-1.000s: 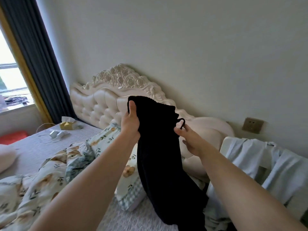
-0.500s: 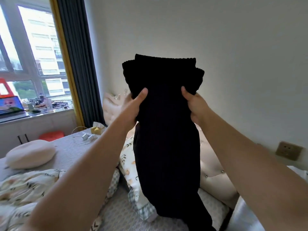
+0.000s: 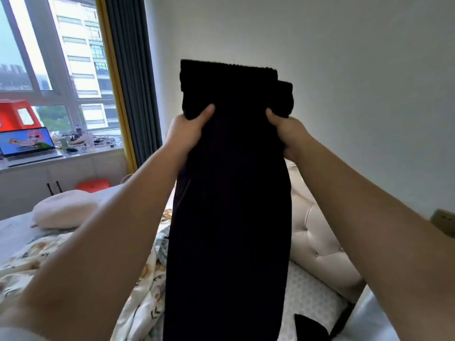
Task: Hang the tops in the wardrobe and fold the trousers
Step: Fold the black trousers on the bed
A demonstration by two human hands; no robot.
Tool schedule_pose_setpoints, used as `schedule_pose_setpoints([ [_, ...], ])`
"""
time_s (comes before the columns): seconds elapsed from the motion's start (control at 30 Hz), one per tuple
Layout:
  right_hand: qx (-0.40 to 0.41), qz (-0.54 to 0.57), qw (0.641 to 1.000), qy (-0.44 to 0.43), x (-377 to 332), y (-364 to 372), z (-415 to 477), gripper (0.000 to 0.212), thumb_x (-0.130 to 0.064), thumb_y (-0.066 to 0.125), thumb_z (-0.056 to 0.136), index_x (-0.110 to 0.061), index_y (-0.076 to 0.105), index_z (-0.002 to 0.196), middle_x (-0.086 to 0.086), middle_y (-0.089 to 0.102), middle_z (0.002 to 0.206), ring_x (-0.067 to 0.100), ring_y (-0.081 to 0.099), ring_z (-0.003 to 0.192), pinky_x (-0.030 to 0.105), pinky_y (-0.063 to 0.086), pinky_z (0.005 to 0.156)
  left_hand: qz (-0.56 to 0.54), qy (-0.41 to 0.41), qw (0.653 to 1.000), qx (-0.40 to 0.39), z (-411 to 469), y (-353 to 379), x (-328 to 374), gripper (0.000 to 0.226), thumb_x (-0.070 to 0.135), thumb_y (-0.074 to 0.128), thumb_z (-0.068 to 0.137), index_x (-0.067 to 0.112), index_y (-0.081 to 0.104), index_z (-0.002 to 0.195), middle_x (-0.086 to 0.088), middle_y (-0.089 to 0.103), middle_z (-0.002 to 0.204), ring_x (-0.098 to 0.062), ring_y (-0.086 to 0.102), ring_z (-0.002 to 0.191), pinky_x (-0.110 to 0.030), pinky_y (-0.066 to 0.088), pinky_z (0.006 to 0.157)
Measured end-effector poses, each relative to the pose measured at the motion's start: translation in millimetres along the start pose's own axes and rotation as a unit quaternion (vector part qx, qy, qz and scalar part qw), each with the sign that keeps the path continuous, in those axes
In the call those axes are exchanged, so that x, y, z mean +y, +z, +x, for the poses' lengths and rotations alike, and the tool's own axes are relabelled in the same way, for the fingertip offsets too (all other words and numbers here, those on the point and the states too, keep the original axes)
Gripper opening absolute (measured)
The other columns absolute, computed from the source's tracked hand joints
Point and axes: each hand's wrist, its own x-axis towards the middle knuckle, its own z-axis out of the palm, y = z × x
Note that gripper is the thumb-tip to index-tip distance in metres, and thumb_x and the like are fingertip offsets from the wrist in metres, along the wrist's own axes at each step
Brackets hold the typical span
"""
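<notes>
The black trousers (image 3: 229,217) hang in the centre of the frame, held up in the air in front of the wall and running from the upper middle down past the bottom edge. They look doubled lengthwise, with one layer of the ribbed waistband (image 3: 229,77) standing slightly higher than the other at the top right (whether the legs lie exactly one on the other is hidden in the dark cloth). The left grip (image 3: 189,130) pinches the left edge just under the waistband, thumb on the near face and fingers behind. The right grip (image 3: 285,134) clamps the right edge at about the same height. Holding both edges high probably lets the weight of the cloth pull the legs straight, so creases drop out before a fold is made. Gripping below the band also keeps the stretchy top from bunching.

Under the trousers lies the bed (image 3: 312,286), the likely place to lay them flat, with a floral quilt (image 3: 138,291) bunched at the lower left and a padded headboard (image 3: 317,232) to the right. A small dark cloth (image 3: 310,327) lies at the bottom edge. A pale pillow (image 3: 64,209) rests at the left, and further off a laptop (image 3: 27,143) stands open on the desk (image 3: 81,157) under the window.
</notes>
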Motion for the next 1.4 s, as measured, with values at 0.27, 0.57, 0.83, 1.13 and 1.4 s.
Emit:
schedule_pose_setpoints([
  [0.27,0.018,-0.216,0.958,0.187,231,-31,-42,0.030,-0.022,0.067,0.087,-0.012,0.061,0.115,0.004,0.065,0.106,0.024,0.063,0.096,0.037,0.051,0.087,0.142,-0.268,0.950,-0.071,-80,-58,-230,0.059,0.064,0.039,0.090,0.022,0.057,0.127,0.003,0.064,0.114,-0.017,0.061,0.105,-0.034,0.045,0.101],
  [0.57,-0.205,-0.293,0.794,0.492,409,-31,-71,0.049,-0.034,0.067,0.085,-0.011,0.055,0.127,0.005,0.062,0.119,0.026,0.061,0.105,0.041,0.049,0.094,0.302,-0.509,0.789,-0.164,-151,-132,-363,0.062,0.055,0.050,0.091,0.010,0.045,0.133,-0.003,0.053,0.127,-0.016,0.057,0.101,-0.020,0.047,0.080],
  [0.83,-0.185,-0.266,0.897,0.302,412,97,113,0.068,-0.043,0.068,0.081,-0.008,0.046,0.135,0.010,0.057,0.129,0.029,0.056,0.116,0.042,0.043,0.103,-0.047,-0.393,0.903,0.168,-18,-189,-374,0.049,0.033,0.055,0.095,0.008,0.045,0.136,-0.006,0.060,0.123,-0.014,0.064,0.097,-0.023,0.054,0.070],
  [1.13,-0.198,-0.508,0.807,0.228,523,79,61,0.044,-0.026,0.050,0.092,-0.017,0.041,0.134,0.006,0.043,0.136,0.026,0.047,0.121,0.035,0.039,0.094,0.069,-0.435,0.848,0.294,-65,-185,-466,0.070,0.030,0.057,0.093,0.021,0.018,0.150,-0.004,0.023,0.155,-0.025,0.028,0.140,-0.046,0.027,0.113],
  [1.4,-0.248,-0.539,0.687,0.419,601,-22,-82,0.032,-0.024,0.048,0.096,-0.015,0.053,0.126,0.005,0.058,0.123,0.023,0.057,0.104,0.027,0.042,0.074,0.173,-0.584,0.770,0.192,-219,-144,-546,0.049,0.025,0.056,0.094,0.016,0.041,0.140,-0.004,0.048,0.140,-0.022,0.050,0.123,-0.034,0.044,0.097],
])
